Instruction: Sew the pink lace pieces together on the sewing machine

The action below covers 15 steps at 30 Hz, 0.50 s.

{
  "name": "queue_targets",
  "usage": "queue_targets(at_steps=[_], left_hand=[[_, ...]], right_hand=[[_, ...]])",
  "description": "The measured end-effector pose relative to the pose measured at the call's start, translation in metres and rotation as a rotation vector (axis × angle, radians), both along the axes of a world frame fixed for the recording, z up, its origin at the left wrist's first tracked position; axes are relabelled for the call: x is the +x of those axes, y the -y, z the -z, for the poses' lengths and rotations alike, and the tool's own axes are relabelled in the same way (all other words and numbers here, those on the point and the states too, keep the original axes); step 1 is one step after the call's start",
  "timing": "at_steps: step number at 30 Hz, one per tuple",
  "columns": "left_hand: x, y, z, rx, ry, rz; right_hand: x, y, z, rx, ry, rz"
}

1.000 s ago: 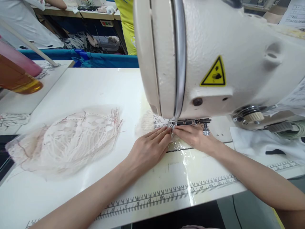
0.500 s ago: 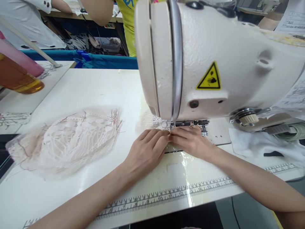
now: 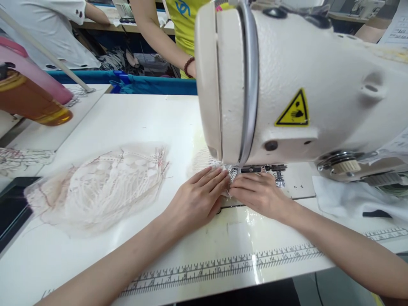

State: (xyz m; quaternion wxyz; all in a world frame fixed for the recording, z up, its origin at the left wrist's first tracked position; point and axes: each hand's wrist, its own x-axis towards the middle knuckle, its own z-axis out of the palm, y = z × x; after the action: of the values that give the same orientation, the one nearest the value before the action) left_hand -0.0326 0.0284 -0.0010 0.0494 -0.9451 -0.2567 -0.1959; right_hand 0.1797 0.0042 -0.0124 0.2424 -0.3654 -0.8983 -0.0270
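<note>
A white sewing machine (image 3: 338,110) stands over the table, its needle area just beyond my fingertips. Under its head lies a pale lace piece (image 3: 200,162), mostly hidden by the machine and my hands. My left hand (image 3: 196,199) rests flat on the near part of this lace, fingers stretched out and pointing toward the needle. Close beside it, my right hand (image 3: 259,193) has its fingers bent together at the lace's edge, by the presser foot; the fingertips are partly hidden. A heap of pale lace (image 3: 105,191) with reddish threads lies left of my hands.
A printed ruler (image 3: 219,271) runs along the table's front edge. White cloth (image 3: 341,197) lies at the right. An amber bottle (image 3: 35,100) and a pink bottle (image 3: 52,85) stand at the left. Beyond the blue cloth trough (image 3: 159,85) are two other people.
My left hand's fingers have straightened and flattened on the lace. The whole view has shifted slightly, moving things rightward. Across the table, another person's forearm has come down beside the machine head.
</note>
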Motion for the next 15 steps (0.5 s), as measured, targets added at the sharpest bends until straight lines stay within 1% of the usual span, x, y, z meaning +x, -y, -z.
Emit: queue_targets(at_steps=[4, 7, 15], left_hand=[[0.0019, 0.0007, -0.0024, 0.013, 0.012, -0.007], [0.0031, 0.0014, -0.0033, 0.019, 0.008, -0.016], [0.0087, 0.0041, -0.0017, 0.072, 0.01, -0.031]], right_hand=[[0.0011, -0.0007, -0.002, -0.016, -0.008, 0.01], [0.0035, -0.0015, -0.0035, -0.038, -0.013, -0.01], [0.0097, -0.0019, -0.0038, -0.07, 0.027, 0.004]])
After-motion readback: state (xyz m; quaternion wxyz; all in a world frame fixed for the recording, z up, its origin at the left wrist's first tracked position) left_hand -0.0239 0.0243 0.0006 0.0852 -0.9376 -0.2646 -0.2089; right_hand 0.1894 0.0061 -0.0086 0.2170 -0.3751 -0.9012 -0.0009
